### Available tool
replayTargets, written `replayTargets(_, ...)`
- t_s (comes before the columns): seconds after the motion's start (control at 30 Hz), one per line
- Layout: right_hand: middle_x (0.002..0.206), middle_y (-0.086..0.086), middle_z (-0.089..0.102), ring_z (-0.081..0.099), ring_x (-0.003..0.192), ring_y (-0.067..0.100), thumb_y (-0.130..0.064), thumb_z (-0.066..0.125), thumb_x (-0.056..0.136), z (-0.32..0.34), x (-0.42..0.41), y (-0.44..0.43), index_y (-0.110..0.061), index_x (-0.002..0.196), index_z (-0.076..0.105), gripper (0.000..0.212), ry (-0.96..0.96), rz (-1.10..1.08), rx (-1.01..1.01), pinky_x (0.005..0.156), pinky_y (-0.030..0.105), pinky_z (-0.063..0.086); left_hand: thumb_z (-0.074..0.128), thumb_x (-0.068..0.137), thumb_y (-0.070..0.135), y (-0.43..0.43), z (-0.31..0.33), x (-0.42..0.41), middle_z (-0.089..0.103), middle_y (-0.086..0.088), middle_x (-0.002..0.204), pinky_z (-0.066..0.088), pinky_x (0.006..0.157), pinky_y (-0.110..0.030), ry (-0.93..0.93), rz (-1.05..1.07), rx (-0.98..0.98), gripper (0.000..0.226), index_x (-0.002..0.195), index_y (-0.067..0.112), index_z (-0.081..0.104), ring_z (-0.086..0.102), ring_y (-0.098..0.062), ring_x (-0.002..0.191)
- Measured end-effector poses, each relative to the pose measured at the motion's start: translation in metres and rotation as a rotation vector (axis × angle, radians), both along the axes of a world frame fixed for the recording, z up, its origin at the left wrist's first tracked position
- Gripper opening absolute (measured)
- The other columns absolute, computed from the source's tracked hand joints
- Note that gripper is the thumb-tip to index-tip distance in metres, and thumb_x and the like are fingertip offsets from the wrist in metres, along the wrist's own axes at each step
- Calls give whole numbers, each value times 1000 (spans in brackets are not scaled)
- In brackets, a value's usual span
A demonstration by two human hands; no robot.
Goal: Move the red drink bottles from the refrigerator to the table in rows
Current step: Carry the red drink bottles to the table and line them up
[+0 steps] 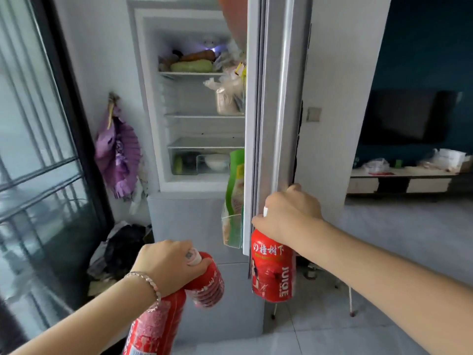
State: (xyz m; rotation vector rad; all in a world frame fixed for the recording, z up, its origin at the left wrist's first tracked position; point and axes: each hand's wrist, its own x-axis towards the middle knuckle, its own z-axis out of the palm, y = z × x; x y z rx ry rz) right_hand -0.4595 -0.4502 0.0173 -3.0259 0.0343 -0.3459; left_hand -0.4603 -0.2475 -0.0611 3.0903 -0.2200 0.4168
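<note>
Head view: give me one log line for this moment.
left hand: grips two red bottles by necks | right hand: grips one red bottle, fingers on fridge door | fridge: open

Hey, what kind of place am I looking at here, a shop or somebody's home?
Most likely a lived-in home: a household refrigerator stands open with vegetables on its top shelf, and through the opening on the right a television sits on a dark wall above a low cabinet.
</note>
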Motion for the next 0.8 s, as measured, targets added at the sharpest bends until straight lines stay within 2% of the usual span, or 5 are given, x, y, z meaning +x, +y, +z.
replayTargets(0.2,120,16,48,57,101,30,-52,49,88,-1,24,86,-15,120,60,50,-16,113,-8,71,28,36,35,81,72,74,-1,24,57,10,79,43,68,-26,-16,95,0,47,72,27,44,62,-14,82)
replayTargets(0.47,118,12,48,53,104,31,-34,48,89,2,72,207,-8,108,64,36,-132,212,-86,70,32,35,35,81,72,188,11,72,56,11,70,39,58,-20,-32,78,-5,48,77,27,52,52,-7,64)
replayTargets(0.6,85,7,59,51,84,27,-33,52,54,1,116,265,-10,52,71,30,-322,443,-222,67,32,40,34,81,73,249,23,103,53,12,67,35,54,-17,-45,76,-1,49,80,27,52,49,-6,62)
replayTargets(0.67,96,9,63,53,101,29,-36,40,59,7,141,288,-8,66,76,46,-275,463,-266,80,36,43,34,81,73,275,27,119,54,10,67,37,56,-16,-40,70,9,50,79,27,52,49,-5,60)
replayTargets(0.8,144,6,41,11,145,21,-39,43,85,7,197,321,-7,124,61,54,-164,454,-355,109,37,25,33,80,74,316,36,153,58,11,70,51,67,-19,-1,65,20,51,79,28,53,57,-5,65)
